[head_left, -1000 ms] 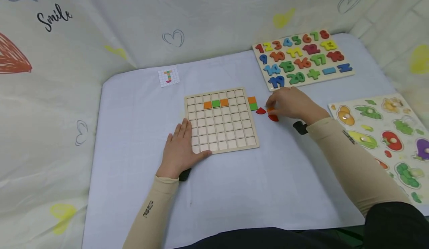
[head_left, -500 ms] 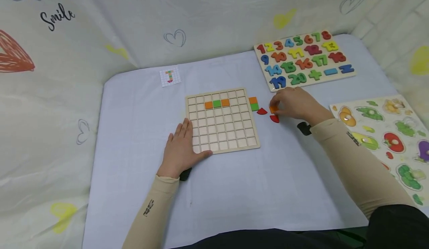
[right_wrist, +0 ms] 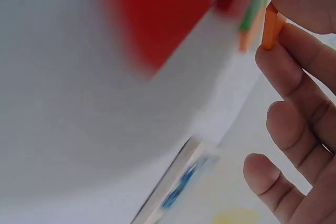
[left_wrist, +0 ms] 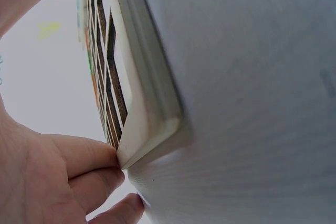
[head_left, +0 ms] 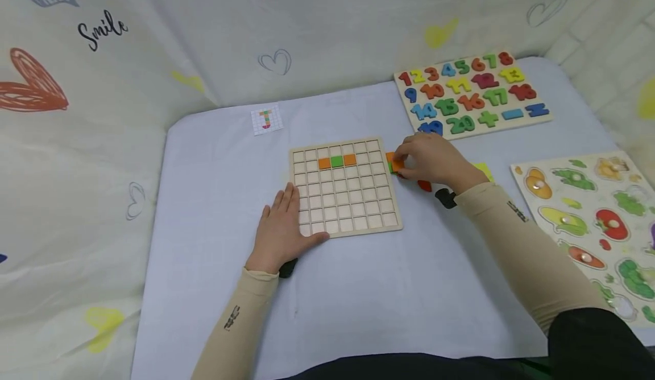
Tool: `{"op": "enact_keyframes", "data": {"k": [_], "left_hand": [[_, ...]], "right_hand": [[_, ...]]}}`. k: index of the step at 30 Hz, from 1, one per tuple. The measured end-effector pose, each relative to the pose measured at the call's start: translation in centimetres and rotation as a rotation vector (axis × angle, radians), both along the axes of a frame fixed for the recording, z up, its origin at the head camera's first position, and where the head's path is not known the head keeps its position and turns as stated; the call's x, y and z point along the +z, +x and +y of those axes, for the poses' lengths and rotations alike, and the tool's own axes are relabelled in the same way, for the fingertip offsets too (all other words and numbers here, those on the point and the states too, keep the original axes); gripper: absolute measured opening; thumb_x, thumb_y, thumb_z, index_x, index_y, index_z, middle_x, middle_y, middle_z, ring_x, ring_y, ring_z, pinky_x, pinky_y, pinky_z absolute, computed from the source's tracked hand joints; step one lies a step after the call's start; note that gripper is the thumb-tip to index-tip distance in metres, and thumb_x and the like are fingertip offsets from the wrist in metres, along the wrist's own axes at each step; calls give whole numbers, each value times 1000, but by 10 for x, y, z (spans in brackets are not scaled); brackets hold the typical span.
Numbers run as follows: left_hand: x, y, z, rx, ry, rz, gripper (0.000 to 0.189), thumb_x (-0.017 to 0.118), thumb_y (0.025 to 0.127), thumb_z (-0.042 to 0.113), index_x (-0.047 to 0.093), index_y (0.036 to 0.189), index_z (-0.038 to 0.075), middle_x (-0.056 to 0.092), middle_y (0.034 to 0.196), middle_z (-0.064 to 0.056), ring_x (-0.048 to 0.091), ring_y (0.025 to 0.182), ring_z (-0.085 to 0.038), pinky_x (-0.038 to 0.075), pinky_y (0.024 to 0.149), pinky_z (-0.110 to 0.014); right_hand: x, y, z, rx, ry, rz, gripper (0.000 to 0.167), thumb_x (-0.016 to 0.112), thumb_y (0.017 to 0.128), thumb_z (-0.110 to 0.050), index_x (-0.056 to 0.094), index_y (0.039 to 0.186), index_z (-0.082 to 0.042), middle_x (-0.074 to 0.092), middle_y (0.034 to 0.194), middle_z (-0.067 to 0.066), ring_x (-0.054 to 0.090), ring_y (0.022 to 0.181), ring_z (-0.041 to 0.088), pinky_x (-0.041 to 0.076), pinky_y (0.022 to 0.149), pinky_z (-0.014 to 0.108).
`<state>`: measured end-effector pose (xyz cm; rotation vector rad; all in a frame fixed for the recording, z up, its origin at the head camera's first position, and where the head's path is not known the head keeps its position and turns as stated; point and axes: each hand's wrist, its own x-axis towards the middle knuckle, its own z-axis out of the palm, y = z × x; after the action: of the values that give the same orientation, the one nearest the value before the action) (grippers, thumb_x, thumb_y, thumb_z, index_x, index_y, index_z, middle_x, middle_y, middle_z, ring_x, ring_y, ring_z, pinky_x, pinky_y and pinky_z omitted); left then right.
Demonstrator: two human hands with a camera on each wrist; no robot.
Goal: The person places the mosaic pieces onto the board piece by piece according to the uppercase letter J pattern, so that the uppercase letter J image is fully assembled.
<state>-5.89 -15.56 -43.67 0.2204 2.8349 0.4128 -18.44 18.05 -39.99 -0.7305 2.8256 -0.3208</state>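
Observation:
In the head view, a square wooden grid board (head_left: 358,209) lies on the table with orange (head_left: 324,163), green (head_left: 336,161) and orange (head_left: 349,159) square tiles in its upper part. My left hand (head_left: 278,235) rests along the board's lower left edge, fingers straight; in the left wrist view its fingertips touch the board's corner (left_wrist: 149,121). My right hand (head_left: 432,161) pinches an orange square tile (right_wrist: 269,24) between thumb and fingers, just right of the board. It overlaps a loose orange tile (head_left: 390,156) and green tile. A red piece (head_left: 424,186) lies below that hand.
A small pattern card (head_left: 266,119) lies behind the board. At the back right is a number puzzle (head_left: 473,132), and a vegetable puzzle (head_left: 537,243) lies at the right. Part of a yellow piece (head_left: 483,169) shows beyond the right wrist.
My right hand has lifted the orange tile from among the loose pieces and carried it left toward the board. The left hand stays on the board's edge. The head view has shifted slightly.

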Motion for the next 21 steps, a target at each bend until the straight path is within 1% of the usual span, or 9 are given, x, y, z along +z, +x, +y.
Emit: {"op": "enact_keyframes", "data": {"k": [3, 7, 11, 15, 21], "left_hand": [[0, 0, 0, -3, 0, 5, 125, 71, 81, 75, 16, 165, 0, 11, 176, -14, 19, 162, -37, 28, 125, -64], [0, -1, 0, -1, 1, 6, 126, 72, 81, 75, 15, 165, 0, 12, 176, -14, 20, 162, -37, 28, 125, -64], [0, -1, -1, 5, 2, -1, 126, 72, 81, 74, 15, 166, 1, 12, 176, -14, 20, 162, -37, 28, 125, -64], [1, -2, 0, 16, 8, -17, 126, 73, 81, 74, 15, 166, 1, 11, 176, -13, 18, 163, -36, 27, 126, -64], [2, -2, -1, 19, 1, -38, 126, 71, 82, 75, 12, 166, 3, 8, 176, -11, 15, 164, -35, 25, 127, -62]], "right_hand": [[-2, -5, -15, 35, -11, 32, 29, 83, 88, -26, 80, 112, -10, 77, 111, 9, 65, 106, 31, 51, 98, 52], [-7, -11, -36, 84, -36, 74, 27, 83, 88, -29, 81, 108, -11, 79, 107, 7, 66, 102, 30, 52, 95, 51], [-8, -14, -60, 106, -53, 64, 27, 83, 88, -29, 81, 108, -11, 79, 104, 5, 64, 101, 28, 51, 94, 50], [-7, -15, -82, 129, -59, 41, 26, 82, 88, -29, 81, 108, -13, 79, 107, 4, 63, 101, 26, 51, 94, 48], [-9, -18, -103, 181, -36, 43, 20, 80, 90, -28, 81, 107, -16, 78, 110, 3, 62, 100, 25, 51, 96, 47]]}}
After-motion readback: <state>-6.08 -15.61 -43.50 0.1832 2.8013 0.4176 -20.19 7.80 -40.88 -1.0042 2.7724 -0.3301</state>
